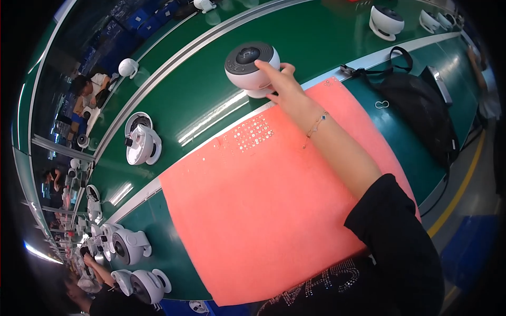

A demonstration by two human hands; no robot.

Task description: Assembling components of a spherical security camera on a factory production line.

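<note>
My right hand (284,84) grips the right side of a white ball-shaped device (245,77). The device has a dark grey top face with a black dome in its middle and a white foot below. One finger lies on the dark face and others reach around the side and under. It is at the near edge of the green conveyor belt (316,39), just beyond a pink cloth (274,210). Rows of small shiny round pieces (254,132) lie on the cloth's far part. My left hand is out of view.
An opened white device (141,139) stands left on the belt, another (386,22) far right. Several more (132,245) crowd the left of the bench. A black bag (411,105) and a small metal clip (381,105) lie right. Co-workers (95,89) sit at left.
</note>
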